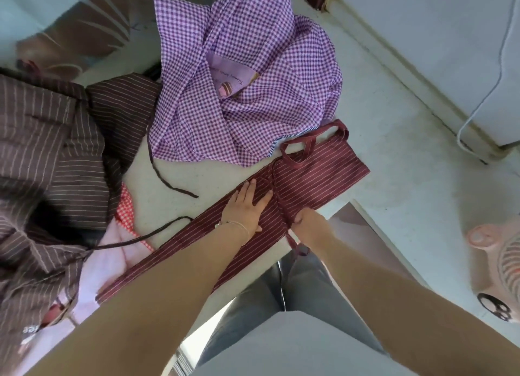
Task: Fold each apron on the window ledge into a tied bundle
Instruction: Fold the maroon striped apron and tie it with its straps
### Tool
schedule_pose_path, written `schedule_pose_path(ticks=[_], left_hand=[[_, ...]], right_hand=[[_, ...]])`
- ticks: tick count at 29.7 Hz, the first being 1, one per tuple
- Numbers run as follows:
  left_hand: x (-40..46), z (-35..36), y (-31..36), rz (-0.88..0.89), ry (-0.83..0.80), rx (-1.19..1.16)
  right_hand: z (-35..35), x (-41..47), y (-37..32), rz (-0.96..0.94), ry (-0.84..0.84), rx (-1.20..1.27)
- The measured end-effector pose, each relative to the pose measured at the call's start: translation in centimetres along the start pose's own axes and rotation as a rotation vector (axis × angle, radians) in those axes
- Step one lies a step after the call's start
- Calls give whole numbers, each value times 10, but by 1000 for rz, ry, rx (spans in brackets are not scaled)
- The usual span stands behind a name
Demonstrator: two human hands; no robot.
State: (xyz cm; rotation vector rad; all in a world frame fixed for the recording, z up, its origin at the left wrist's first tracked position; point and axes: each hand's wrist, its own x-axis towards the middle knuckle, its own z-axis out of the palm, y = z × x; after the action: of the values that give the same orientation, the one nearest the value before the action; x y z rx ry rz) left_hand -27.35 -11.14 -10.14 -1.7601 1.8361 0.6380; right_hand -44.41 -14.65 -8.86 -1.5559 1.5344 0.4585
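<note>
A maroon striped apron point(318, 169) lies folded into a long narrow strip across the pale window ledge point(180, 178), from lower left to upper right. My left hand point(245, 207) presses flat on its middle with fingers straight. My right hand point(305, 219) grips the apron's maroon tie strap point(277, 198) at the ledge's near edge; the strap runs across the strip and its loose end hangs below my hand. A purple gingham apron point(239, 74) lies crumpled behind. A brown striped apron point(53, 139) is heaped at the left.
A pink and red-checked cloth point(126, 207) pokes out from under the brown heap. A thin brown strap point(168, 181) trails over the ledge. A white cable point(489, 94) runs along the floor at the right, and a pink fan point(495, 260) stands lower right.
</note>
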Motion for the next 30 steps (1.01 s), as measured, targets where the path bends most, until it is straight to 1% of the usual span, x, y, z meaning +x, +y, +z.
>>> schedule_pose_path(ticks=[3,4,8,10,12,14,15,16,17,18,19,20,21,23,24,25,26,27,28,29,30], left_hand=[[1,-6,5,-38,-57,-67],[1,-8,6,-48,-64,-83],[8,-17,13,-91,-39,-174],[9,-17,17,-120,-19,-228],[10,-14,22,-153,-1,-270],[9,-10,25,-164,7,-281],[8,-9,27,-170,7,-287],[8,-8,28,-176,6,-290],[9,-6,30,-186,7,-293],[9,-6,30,-192,11,-288],[9,-5,31,-195,16,-282],[9,-5,33,-201,17,-278],[8,-4,33,-204,15,-271],[7,-3,33,-208,1,-257],[7,-3,32,-209,-6,-255],[7,-2,31,-207,-6,-252],[7,-2,31,-209,0,-247],[6,-2,32,-214,4,-239],[6,-2,32,-220,5,-237],[6,-2,33,-225,6,-236],[6,-4,34,-231,8,-236]], right_hand=[[-15,9,-4,-18,-171,9],[-18,9,-3,-37,-223,55],[-22,11,3,-32,-493,455],[-19,14,2,49,-540,573],[-17,20,-3,145,-587,634],[-19,25,-7,218,-559,610],[-21,29,-8,178,-498,513],[-26,31,-9,84,-411,374],[-30,34,-9,-48,-313,246],[-33,34,-11,-166,-239,182],[-37,32,-11,-263,-208,168],[-41,29,-10,-373,-189,103],[-44,24,-7,-525,-140,-33],[-44,21,8,-907,-38,-366],[-42,20,18,-1068,-71,-505],[-39,23,30,-1149,-183,-673],[-36,25,41,-1141,-327,-874],[-33,27,52,-1070,-446,-1067],[-31,27,61,-969,-528,-1209],[-30,27,67,-886,-576,-1276],[-32,28,68,-843,-586,-1249]])
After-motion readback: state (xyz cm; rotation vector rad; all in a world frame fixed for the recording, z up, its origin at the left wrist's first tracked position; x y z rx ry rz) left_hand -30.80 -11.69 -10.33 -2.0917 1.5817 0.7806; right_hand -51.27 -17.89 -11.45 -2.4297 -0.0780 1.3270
